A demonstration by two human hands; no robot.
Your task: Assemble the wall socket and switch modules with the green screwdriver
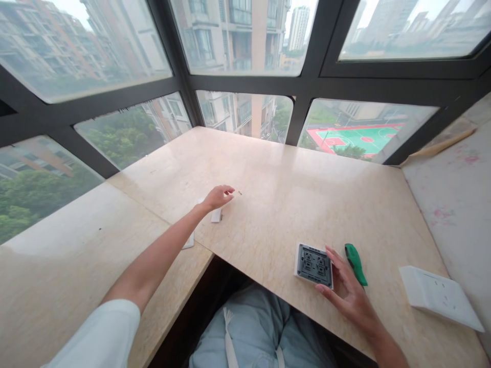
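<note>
My right hand [347,291] grips the right side of a square wall switch [314,266], fingers at its far corner and thumb at its near corner. The switch has a white rim and a dark grey, moulded face turned up, and it sits on the tabletop. My left hand [219,197] reaches over the middle of the table with thumb and fingertips a little apart. Just beyond those fingertips lies a tiny screw-like piece [240,192]. Partly beneath the left hand is a small white strip-shaped part [216,215].
A green-handled tool [356,264] lies right of my right hand. Farther right, a white wall socket [441,296] stands near the papered wall. Another white plate [189,241] is partly hidden by my left forearm. Windows border the marbled tabletop [268,189]; its front edge is cut inward at my lap.
</note>
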